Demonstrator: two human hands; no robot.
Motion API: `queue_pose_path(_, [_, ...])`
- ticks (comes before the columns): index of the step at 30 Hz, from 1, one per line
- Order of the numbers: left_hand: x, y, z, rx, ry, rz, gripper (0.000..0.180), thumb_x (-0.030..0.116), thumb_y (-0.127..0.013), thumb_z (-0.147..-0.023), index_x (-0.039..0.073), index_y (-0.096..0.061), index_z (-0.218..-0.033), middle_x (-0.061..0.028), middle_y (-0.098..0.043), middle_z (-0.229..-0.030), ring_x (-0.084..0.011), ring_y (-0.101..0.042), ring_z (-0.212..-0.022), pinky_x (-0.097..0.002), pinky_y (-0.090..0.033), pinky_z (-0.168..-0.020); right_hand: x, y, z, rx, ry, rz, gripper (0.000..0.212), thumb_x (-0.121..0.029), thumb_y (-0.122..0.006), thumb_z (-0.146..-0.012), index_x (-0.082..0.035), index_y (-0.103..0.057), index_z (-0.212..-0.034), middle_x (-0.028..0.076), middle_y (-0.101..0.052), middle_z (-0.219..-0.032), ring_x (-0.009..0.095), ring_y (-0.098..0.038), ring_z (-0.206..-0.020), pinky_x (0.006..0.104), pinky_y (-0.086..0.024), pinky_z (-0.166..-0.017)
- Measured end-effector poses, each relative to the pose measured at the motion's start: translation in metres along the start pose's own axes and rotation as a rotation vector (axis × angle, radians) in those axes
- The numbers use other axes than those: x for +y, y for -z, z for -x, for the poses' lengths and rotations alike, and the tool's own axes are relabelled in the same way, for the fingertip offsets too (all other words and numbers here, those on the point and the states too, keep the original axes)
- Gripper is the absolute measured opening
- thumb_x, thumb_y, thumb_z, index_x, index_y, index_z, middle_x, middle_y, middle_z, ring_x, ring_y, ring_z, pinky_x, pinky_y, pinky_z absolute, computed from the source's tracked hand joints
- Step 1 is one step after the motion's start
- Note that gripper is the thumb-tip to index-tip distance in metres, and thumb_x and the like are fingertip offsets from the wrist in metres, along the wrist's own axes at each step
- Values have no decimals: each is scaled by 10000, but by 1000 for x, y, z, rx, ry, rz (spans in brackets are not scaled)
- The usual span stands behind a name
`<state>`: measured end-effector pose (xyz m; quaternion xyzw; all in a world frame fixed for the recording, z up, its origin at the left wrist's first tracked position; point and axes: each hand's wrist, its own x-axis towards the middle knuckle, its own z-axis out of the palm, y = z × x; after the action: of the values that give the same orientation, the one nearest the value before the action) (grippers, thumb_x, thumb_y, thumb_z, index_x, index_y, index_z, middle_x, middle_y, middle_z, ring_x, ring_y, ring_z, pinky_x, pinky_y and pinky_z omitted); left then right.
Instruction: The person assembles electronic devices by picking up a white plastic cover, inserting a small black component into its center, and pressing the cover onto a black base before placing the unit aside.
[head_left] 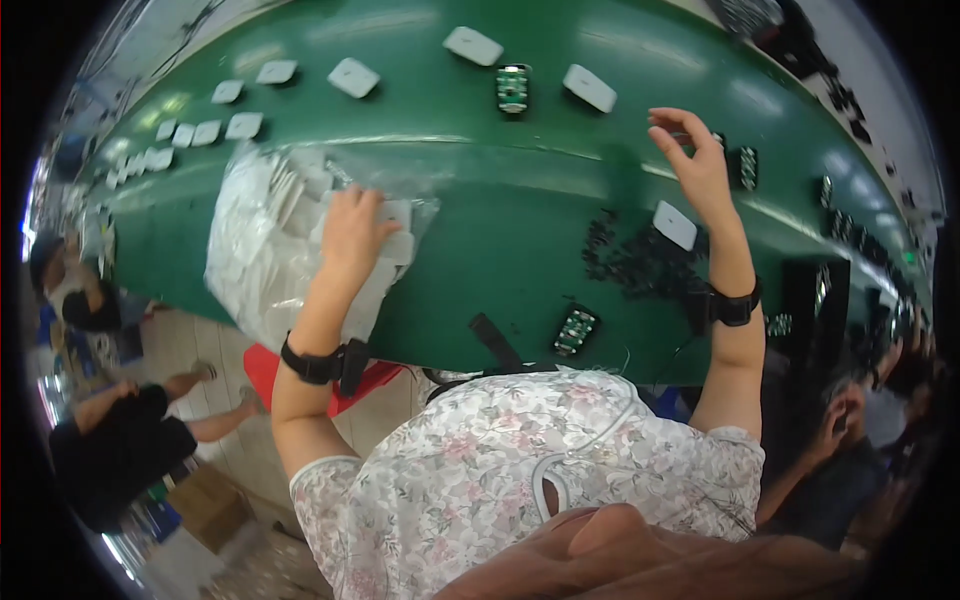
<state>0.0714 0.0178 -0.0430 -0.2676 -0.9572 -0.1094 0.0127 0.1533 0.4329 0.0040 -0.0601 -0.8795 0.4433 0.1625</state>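
My left hand (353,238) reaches over the clear plastic bag (232,235), which is full of flat white plastic pieces. Its fingers bend down onto the pieces, and the thumb stands apart; I see nothing gripped. My right hand (700,168) is raised over the right side of the green table, thumb and fingers curved apart with nothing between them. Near the right wrist, a white square cover (675,226) lies on a pile of small black parts (630,262). Close to the front edge sits a black housing with a green circuit board (576,330).
Several white covers (354,78) lie spread along the far side of the green table (490,250). Another black housing with a circuit board (513,90) stands among them. More housings (749,168) line the right. A black strap (495,340) lies at the front edge. People sit at both sides.
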Motion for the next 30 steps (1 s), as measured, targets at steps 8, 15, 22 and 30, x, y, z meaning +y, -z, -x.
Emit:
queue_pose_path(8, [51,-3,23,486,-349,95,177,-8,-662,-703,64,-662,-865,-147,-563,-1072,-329,-549,-947,-425,-457,-761,-7,-13,82,-61,53,348,138,-73,-672,-792,-43,-645,-923,73,-594,-874,220,-570,-807,312,-463,-696])
queue_pose_path(15, [80,-21,50,101,-366,321,277,162,-726,-721,61,-604,-948,-133,-545,-1103,-323,-543,-945,-418,-466,-774,11,-42,81,-76,213,384,201,-107,-688,-771,-30,-620,-944,97,-573,-918,288,-546,-883,369,-459,-750])
queue_pose_path(22, [90,-17,30,88,-278,276,577,129,-748,-683,70,-526,-1213,-110,-536,-1108,-305,-512,-1001,-404,-448,-832,-10,-48,84,-214,197,459,257,-125,-703,-735,-32,-577,-939,108,-531,-907,308,-529,-893,384,-455,-752])
queue_pose_path(30, [93,-3,11,-315,-291,201,487,119,-721,-735,132,-498,-1168,-119,-505,-991,-328,-602,-819,-408,-507,-645,-4,-58,95,-229,180,340,101,-37,-623,-798,-9,-549,-861,111,-522,-819,295,-534,-813,370,-443,-699])
